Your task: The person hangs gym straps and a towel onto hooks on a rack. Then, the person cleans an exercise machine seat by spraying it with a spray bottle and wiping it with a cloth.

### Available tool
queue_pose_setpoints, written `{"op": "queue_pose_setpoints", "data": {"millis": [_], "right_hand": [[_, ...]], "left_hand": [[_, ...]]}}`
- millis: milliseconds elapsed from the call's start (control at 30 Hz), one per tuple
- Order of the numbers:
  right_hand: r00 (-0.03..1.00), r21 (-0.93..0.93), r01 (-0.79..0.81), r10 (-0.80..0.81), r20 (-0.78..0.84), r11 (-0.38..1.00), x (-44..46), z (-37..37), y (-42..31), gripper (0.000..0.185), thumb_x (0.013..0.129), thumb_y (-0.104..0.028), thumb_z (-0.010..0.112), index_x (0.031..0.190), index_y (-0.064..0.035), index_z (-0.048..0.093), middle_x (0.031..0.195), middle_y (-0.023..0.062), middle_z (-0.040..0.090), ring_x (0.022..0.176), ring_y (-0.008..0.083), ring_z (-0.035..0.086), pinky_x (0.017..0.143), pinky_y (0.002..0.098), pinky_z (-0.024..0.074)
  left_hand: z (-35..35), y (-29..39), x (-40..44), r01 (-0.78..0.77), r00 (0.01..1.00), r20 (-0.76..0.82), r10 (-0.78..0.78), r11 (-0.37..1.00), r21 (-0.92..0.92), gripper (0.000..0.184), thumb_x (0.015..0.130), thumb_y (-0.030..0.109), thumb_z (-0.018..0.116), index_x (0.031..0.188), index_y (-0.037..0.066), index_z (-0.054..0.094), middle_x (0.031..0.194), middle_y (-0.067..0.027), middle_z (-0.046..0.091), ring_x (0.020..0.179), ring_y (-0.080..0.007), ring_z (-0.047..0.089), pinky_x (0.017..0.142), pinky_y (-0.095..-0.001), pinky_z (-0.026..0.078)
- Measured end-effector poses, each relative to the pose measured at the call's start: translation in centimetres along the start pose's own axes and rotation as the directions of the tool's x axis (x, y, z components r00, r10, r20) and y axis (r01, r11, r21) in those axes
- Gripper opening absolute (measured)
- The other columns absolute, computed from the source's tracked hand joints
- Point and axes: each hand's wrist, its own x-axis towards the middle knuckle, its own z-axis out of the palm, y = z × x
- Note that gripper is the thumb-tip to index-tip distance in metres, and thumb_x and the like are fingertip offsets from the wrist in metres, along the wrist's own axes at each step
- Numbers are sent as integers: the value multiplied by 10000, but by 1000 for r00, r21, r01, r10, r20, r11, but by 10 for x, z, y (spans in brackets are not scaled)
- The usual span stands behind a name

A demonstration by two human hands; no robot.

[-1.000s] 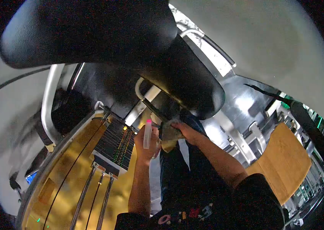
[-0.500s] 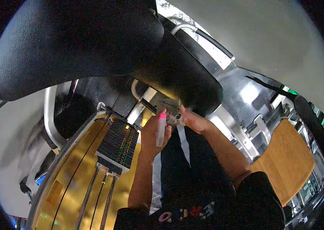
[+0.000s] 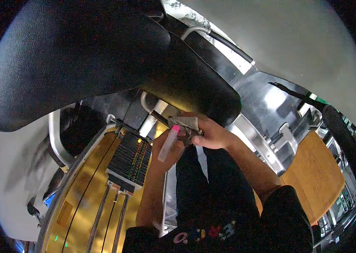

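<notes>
My left hand (image 3: 167,149) is closed around a translucent white tube-like bottle with a pink end (image 3: 169,144), which slants across its fingers. My right hand (image 3: 213,133) grips a crumpled grey cloth (image 3: 185,123) close beside it. The two hands almost meet at the cloth, over my dark trousers. Just above them is the lower edge of a large black padded cushion (image 3: 203,84). A grey metal bar (image 3: 153,118) with a dark part runs behind the cloth; whether the cloth touches it cannot be made out.
A weight stack (image 3: 130,162) with metal guide rods stands at the lower left behind a glossy panel. A curved silver tube (image 3: 56,139) is farther left. To the right are a wooden board (image 3: 315,177) and silver frame parts (image 3: 260,145). A black-gripped handle (image 3: 230,45) sits at the top.
My hands have come together, and my right hand has moved left with the cloth. The bottle has tilted. The black cushion fills more of the upper left as the view shifts.
</notes>
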Motion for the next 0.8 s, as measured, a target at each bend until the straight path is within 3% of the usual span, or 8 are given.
{"op": "queue_pose_setpoints", "data": {"millis": [67,200,300,367,400,467,700,800], "right_hand": [[941,-675,271,-337,36,686,3,-9,-13,850,817,-615,654,1387,-20,442,1346,194,497,1275,326,458,1070,394,354],[906,-777,219,-418,-62,590,-2,-1,-19,690,818,-432,726,1334,-33,502,1273,203,563,1164,384,555,968,417,453],[965,-552,48,-181,-188,832,-8,4,10,559,839,-271,722,1296,-22,517,1149,173,628,1002,306,637,839,399,504],[962,-229,-117,53,-268,966,-13,8,16,451,844,-200,684,1234,-19,551,1161,193,619,1118,336,598,973,424,456],[962,-232,-115,50,-268,966,-16,10,20,451,844,-200,684,1234,-19,551,1161,193,619,1118,336,598,973,424,456],[927,-56,-106,79,-367,993,-25,13,33,376,888,-126,635,1236,-13,550,1161,172,634,1086,266,615,949,382,472],[666,177,-258,307,-680,950,-59,26,91,360,913,-94,611,1256,-4,551,1165,106,656,1051,197,618,945,337,481],[692,272,-252,370,-620,929,-71,22,88,368,909,-98,616,1258,-2,553,1176,109,655,1070,202,614,955,340,474]], "left_hand": [[4,9,-1,0,1000,25,1,998,-64,327,874,170,669,1151,11,599,897,-47,640,742,-123,588,673,-268,485],[15,7,7,-15,999,-31,11,992,-129,368,859,157,680,1186,19,584,893,-39,634,743,-102,570,684,-264,476],[18,15,16,61,998,7,-62,956,-287,386,850,163,686,1195,21,584,894,-38,632,742,-107,570,687,-267,477],[24,15,23,17,997,-67,-27,991,-135,362,857,174,689,1172,20,599,895,-48,638,767,-112,590,710,-275,489],[28,14,25,14,998,-66,-23,991,-135,362,857,174,689,1172,20,599,895,-48,638,767,-112,590,710,-275,489],[38,4,32,-270,952,-36,303,891,366,293,889,188,669,1125,20,621,906,-63,643,797,-97,603,707,-273,494],[31,-39,44,21,957,-281,67,953,302,211,922,229,635,879,24,611,657,-19,580,631,-103,578,580,-278,461],[27,-52,43,-16,955,-279,102,956,294,224,931,227,620,846,21,599,667,-22,577,595,-93,547,554,-267,439]]}}
